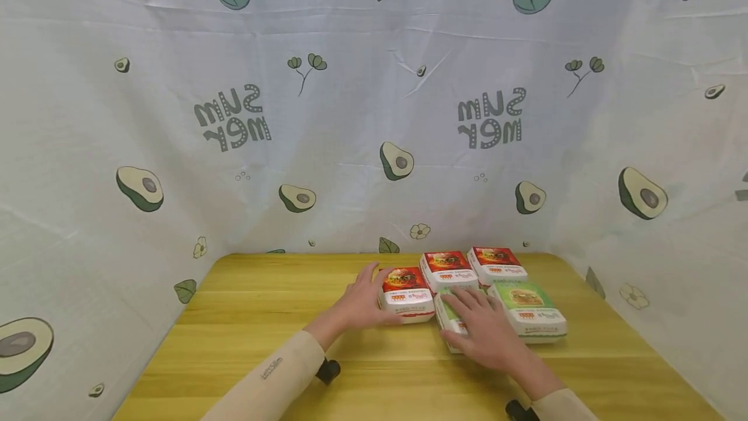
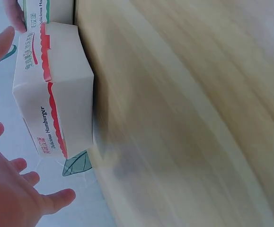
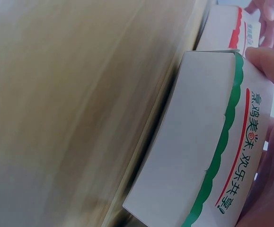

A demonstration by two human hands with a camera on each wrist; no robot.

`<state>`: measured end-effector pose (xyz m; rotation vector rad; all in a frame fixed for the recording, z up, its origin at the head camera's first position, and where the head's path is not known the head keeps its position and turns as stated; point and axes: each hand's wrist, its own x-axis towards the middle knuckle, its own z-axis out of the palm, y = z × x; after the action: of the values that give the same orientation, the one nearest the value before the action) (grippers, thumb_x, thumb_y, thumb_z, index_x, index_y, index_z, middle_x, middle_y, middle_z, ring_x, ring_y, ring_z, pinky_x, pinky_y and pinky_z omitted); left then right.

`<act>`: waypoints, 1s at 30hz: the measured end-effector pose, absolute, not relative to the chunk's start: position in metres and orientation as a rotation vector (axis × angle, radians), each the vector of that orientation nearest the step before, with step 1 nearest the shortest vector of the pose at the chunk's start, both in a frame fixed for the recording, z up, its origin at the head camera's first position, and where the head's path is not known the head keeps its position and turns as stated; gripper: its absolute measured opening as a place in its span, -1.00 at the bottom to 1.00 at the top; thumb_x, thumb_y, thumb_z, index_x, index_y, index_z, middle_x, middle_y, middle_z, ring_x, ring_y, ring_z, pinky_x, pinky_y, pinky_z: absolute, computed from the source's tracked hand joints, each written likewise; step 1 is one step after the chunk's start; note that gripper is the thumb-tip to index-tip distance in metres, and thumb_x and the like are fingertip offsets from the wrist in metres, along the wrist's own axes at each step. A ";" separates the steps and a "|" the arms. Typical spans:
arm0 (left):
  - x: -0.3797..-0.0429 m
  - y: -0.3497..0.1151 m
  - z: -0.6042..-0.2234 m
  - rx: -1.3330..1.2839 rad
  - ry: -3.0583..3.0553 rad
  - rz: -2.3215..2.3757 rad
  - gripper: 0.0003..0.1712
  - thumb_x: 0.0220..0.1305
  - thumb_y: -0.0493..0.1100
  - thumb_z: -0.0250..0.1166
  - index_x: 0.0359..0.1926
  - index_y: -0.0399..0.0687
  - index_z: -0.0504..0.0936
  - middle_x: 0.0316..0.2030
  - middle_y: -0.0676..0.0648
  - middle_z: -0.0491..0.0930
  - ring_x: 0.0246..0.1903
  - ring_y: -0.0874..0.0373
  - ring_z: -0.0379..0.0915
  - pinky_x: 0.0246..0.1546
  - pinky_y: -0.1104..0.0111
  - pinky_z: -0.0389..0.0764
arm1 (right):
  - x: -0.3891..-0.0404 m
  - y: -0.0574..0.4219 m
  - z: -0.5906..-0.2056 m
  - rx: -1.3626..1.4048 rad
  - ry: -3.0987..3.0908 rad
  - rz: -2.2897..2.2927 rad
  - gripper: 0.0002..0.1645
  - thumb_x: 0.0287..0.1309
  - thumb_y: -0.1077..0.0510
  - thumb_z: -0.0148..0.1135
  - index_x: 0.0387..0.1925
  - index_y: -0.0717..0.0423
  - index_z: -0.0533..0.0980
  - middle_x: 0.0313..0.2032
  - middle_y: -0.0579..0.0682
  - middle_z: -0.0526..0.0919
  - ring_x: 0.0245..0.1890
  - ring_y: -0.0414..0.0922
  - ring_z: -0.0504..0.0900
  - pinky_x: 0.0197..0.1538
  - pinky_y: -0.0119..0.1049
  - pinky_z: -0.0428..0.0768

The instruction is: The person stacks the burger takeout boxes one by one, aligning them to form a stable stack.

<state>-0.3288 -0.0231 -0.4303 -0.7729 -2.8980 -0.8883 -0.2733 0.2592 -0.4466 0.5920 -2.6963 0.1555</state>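
My left hand (image 1: 365, 301) is at the left side of a red-and-white hamburger box (image 1: 407, 304), its fingers spread toward the lid. In the left wrist view, the fingers (image 2: 58, 200) are apart and the box (image 2: 73, 99) stands upright beside them. My right hand (image 1: 485, 330) lies over a green-and-white hamburger box (image 1: 448, 314), hiding much of its lid. Its fingers reach across the top, with the thumb along the near left edge. In the right wrist view, the thumb (image 3: 264, 61) is at one upper corner of this green-trimmed box (image 3: 193, 137).
Behind the green box are a middle red hamburger box (image 1: 447, 271) and a right red one (image 1: 497, 268). Another green box (image 1: 528, 317) is at the right. All stand on a wooden table (image 1: 245, 323) against a printed curtain (image 1: 350, 115).
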 end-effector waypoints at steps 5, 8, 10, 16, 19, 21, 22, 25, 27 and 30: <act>-0.333 -0.013 -0.429 -0.762 -2.914 -0.870 0.22 -0.01 0.45 0.43 0.58 0.29 0.04 0.58 -0.16 -0.14 0.55 -0.11 -0.13 0.36 -0.29 0.14 | -0.273 0.259 -0.447 0.585 -2.694 0.159 -0.20 0.17 -0.32 0.33 0.37 -0.13 0.43 0.39 0.06 0.43 0.38 0.16 0.33 0.25 0.41 0.27; -0.334 -0.008 -0.428 -0.750 -2.923 -0.861 0.24 -0.03 0.46 0.44 0.58 0.27 0.06 0.58 -0.17 -0.14 0.55 -0.12 -0.14 0.37 -0.30 0.13 | -0.273 0.259 -0.449 0.588 -2.693 0.158 -0.20 0.17 -0.32 0.33 0.37 -0.14 0.44 0.38 0.06 0.43 0.37 0.17 0.34 0.23 0.41 0.28; -0.334 -0.005 -0.428 -0.742 -2.942 -0.847 0.24 -0.05 0.45 0.46 0.57 0.26 0.08 0.58 -0.18 -0.14 0.55 -0.14 -0.15 0.36 -0.30 0.13 | -0.272 0.259 -0.449 0.590 -2.703 0.158 -0.20 0.17 -0.33 0.32 0.37 -0.14 0.44 0.38 0.06 0.43 0.37 0.17 0.34 0.23 0.41 0.28; -0.339 -0.002 -0.430 -0.710 -2.989 -0.810 0.22 -0.03 0.41 0.47 0.57 0.26 0.10 0.59 -0.19 -0.16 0.55 -0.15 -0.16 0.34 -0.35 0.14 | -0.273 0.259 -0.448 0.578 -2.704 0.164 -0.20 0.17 -0.33 0.32 0.37 -0.13 0.43 0.39 0.06 0.42 0.38 0.18 0.33 0.25 0.42 0.26; -0.342 -0.002 -0.433 -0.695 -2.998 -0.832 0.20 -0.03 0.40 0.47 0.56 0.26 0.12 0.59 -0.19 -0.16 0.55 -0.15 -0.17 0.32 -0.38 0.13 | -0.272 0.259 -0.448 0.573 -2.687 0.163 -0.20 0.17 -0.33 0.32 0.37 -0.12 0.44 0.38 0.06 0.43 0.37 0.18 0.34 0.24 0.42 0.27; -0.344 -0.003 -0.436 -0.684 -3.006 -0.851 0.18 -0.02 0.40 0.48 0.56 0.28 0.14 0.58 -0.17 -0.14 0.54 -0.15 -0.13 0.33 -0.36 0.13 | -0.272 0.259 -0.448 0.579 -2.685 0.158 -0.21 0.17 -0.33 0.32 0.36 -0.12 0.44 0.38 0.06 0.44 0.37 0.17 0.34 0.23 0.41 0.28; -0.345 -0.004 -0.438 -0.680 -3.007 -0.860 0.17 -0.02 0.39 0.48 0.55 0.28 0.15 0.57 -0.17 -0.12 0.53 -0.15 -0.11 0.33 -0.35 0.13 | -0.272 0.259 -0.448 0.581 -2.690 0.163 -0.21 0.16 -0.32 0.32 0.36 -0.12 0.44 0.38 0.06 0.44 0.37 0.18 0.34 0.24 0.41 0.28; -0.346 -0.006 -0.442 -0.676 -3.003 -0.877 0.14 -0.01 0.36 0.49 0.54 0.29 0.17 0.54 -0.17 -0.03 0.49 -0.15 0.00 0.34 -0.30 0.18 | -0.271 0.258 -0.449 0.578 -2.705 0.167 -0.21 0.17 -0.32 0.31 0.37 -0.13 0.43 0.38 0.05 0.43 0.38 0.17 0.33 0.24 0.41 0.27; -0.347 -0.007 -0.444 -0.675 -3.000 -0.884 0.13 -0.01 0.34 0.49 0.53 0.29 0.18 0.52 -0.17 0.02 0.45 -0.16 0.07 0.33 -0.26 0.22 | -0.271 0.258 -0.449 0.574 -2.716 0.177 -0.21 0.18 -0.32 0.31 0.37 -0.14 0.43 0.39 0.05 0.42 0.38 0.17 0.32 0.25 0.41 0.26; -0.348 -0.007 -0.444 -0.681 -2.996 -0.879 0.12 -0.01 0.33 0.50 0.52 0.28 0.18 0.50 -0.18 0.05 0.41 -0.16 0.13 0.31 -0.22 0.27 | -0.271 0.257 -0.448 0.561 -2.722 0.178 -0.21 0.18 -0.32 0.31 0.37 -0.13 0.43 0.38 0.05 0.42 0.38 0.16 0.32 0.26 0.41 0.25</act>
<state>-0.3481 -0.0070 -0.4439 -0.6810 -2.9960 -0.8787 -0.2706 0.2574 -0.4482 0.5609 -2.7219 0.1781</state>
